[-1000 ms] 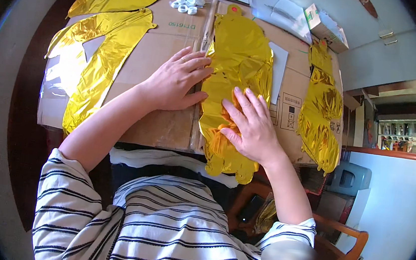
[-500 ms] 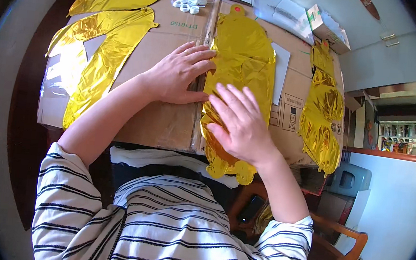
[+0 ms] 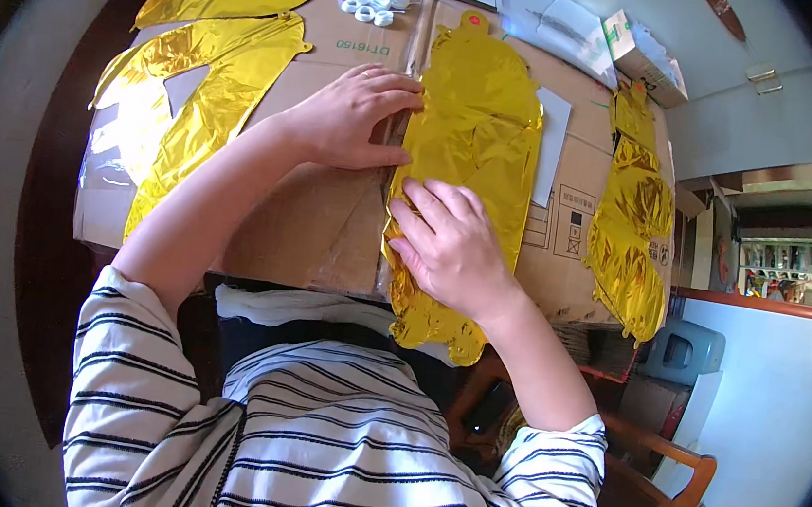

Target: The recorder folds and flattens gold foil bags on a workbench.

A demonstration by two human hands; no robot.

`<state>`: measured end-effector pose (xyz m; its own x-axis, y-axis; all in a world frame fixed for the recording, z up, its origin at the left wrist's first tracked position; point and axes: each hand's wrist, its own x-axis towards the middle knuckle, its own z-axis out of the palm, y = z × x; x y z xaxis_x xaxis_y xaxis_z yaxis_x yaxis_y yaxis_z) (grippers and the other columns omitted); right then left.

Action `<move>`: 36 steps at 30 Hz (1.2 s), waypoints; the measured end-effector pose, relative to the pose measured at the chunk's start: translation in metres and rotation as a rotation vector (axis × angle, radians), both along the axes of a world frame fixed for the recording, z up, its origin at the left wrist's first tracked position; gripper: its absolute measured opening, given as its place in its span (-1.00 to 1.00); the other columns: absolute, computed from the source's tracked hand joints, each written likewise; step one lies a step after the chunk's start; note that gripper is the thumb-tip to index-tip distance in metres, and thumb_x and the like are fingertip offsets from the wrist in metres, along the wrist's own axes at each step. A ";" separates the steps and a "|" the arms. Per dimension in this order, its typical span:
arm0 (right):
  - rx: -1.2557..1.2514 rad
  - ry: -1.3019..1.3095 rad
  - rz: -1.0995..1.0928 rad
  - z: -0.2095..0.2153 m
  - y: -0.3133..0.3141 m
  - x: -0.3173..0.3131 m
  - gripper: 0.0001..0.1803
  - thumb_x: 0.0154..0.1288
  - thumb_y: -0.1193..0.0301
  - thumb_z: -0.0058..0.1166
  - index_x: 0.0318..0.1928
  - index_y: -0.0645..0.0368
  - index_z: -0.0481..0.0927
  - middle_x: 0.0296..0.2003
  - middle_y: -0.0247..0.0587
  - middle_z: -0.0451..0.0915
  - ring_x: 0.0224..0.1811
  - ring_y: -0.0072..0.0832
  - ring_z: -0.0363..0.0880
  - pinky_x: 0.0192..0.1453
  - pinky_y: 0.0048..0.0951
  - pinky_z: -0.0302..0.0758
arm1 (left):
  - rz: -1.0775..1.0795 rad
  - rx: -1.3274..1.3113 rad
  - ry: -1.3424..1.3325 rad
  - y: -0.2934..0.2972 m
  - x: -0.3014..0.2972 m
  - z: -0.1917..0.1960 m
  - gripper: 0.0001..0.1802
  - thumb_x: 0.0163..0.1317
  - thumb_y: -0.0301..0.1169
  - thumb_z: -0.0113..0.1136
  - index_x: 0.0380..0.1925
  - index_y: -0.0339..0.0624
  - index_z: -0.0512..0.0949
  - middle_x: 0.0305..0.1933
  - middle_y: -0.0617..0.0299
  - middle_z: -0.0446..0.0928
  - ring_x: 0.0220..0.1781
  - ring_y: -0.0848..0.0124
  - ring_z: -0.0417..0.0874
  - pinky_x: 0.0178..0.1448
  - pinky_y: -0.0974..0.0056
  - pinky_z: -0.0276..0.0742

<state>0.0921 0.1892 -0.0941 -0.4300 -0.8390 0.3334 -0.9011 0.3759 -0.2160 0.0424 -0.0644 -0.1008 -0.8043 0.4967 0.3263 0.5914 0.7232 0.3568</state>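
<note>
A flat gold foil balloon [image 3: 481,134] lies lengthwise in front of me on a brown cardboard surface [image 3: 331,222]. Its rounded lobes hang past the near edge, and a tab with a red spot is at the far end. My left hand [image 3: 356,117] rests on the cardboard, fingers stretched and thumb apart, with fingertips touching the balloon's left edge. Nearer to me, my right hand [image 3: 451,243] has its fingers bent over the lower left part of the foil, thumb and fingertips closing on that edge. The undersides of the fingers are hidden.
More gold foil balloons lie flat at the left [image 3: 212,88] and a crinkled one [image 3: 636,217] at the right. White tape rolls [image 3: 373,4] sit at the back. A white sheet [image 3: 552,140] pokes out beside the middle balloon. A small box [image 3: 643,56] and a wooden chair [image 3: 678,475] are at the right.
My right hand has come down onto the foil, its fingers bending at the left edge. The balloon's near end has shifted left. My left hand has slid slightly farther away.
</note>
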 end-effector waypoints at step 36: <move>0.053 0.024 -0.027 -0.001 0.002 0.012 -0.48 0.26 0.14 0.26 0.14 0.17 0.61 0.21 0.03 0.53 0.25 -0.04 0.43 0.38 -0.03 0.34 | 0.065 -0.155 0.058 0.005 -0.005 -0.003 -0.17 0.08 0.06 0.42 0.30 -0.11 0.44 0.39 0.09 0.44 0.54 0.11 0.29 0.67 -0.20 -0.13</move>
